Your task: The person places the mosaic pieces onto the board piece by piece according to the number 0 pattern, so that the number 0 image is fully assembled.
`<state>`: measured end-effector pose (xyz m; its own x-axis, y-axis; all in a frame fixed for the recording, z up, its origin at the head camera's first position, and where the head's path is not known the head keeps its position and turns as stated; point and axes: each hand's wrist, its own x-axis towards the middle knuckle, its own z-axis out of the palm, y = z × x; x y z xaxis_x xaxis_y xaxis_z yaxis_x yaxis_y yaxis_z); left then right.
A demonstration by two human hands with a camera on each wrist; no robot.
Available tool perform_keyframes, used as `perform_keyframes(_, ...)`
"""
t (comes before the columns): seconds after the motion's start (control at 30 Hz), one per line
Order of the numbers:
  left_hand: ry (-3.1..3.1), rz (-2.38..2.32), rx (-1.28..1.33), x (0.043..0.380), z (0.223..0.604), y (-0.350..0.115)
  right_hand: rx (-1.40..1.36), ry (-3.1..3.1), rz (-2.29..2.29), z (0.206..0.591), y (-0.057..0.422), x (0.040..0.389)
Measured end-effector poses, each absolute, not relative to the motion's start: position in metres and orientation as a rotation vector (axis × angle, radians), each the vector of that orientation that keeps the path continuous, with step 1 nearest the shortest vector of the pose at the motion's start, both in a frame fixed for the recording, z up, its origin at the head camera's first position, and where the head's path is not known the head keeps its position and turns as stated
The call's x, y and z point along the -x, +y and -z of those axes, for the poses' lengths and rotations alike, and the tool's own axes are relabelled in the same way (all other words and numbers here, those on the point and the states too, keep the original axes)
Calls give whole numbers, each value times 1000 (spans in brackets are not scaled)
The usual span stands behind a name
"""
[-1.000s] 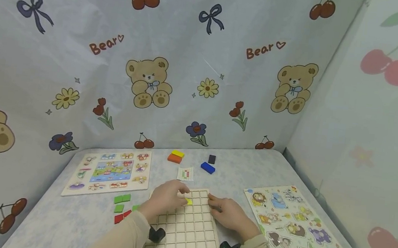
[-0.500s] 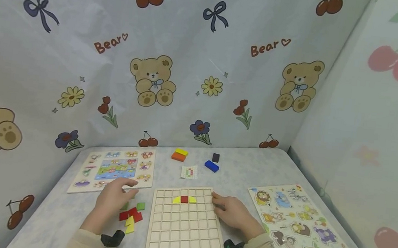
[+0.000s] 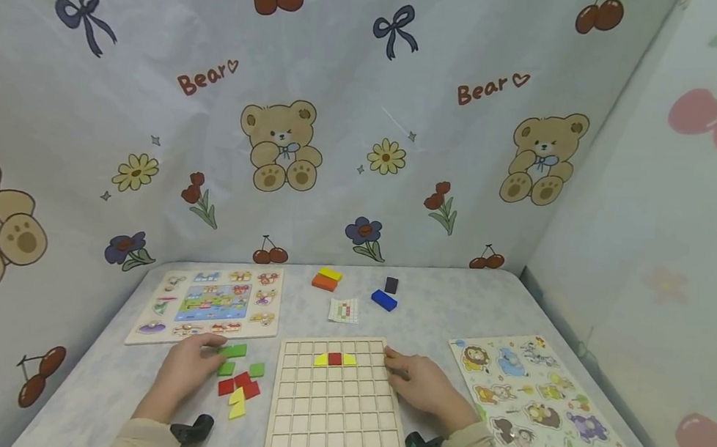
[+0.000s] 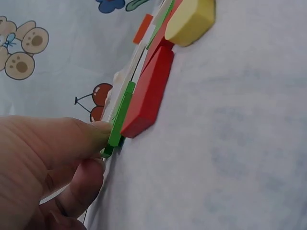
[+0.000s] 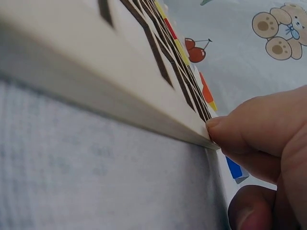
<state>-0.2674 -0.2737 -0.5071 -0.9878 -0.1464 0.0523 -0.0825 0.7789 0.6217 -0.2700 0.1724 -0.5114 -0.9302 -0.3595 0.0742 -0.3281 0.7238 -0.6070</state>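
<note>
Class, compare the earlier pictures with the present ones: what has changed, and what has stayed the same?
The left hand has moved leftward off the grid board and come down by the loose pieces; its fingertips now pinch a green tile. The right hand stays at the board's far right corner, and the board shows no clear shift.

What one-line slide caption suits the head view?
Left hand pinching a green tile, right hand holding the gridded board by its corner.

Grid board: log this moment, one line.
left hand: touching green tile; right hand: holding grid board by corner; red tile: between yellow pieces
</note>
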Motion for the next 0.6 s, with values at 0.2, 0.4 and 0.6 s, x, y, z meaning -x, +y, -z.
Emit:
perform_keyframes(0.2, -2882, 983, -210, 269, 511, -274, 592, 2868, 988, 509, 173, 270)
perform_keyframes(0.4, -2896, 950, -224, 271, 510, -273, 569, 2862, 996, 509, 171, 269)
perform_keyframes(0.6, -2911, 971, -204, 270, 507, -273, 574, 2869, 987, 509, 172, 269)
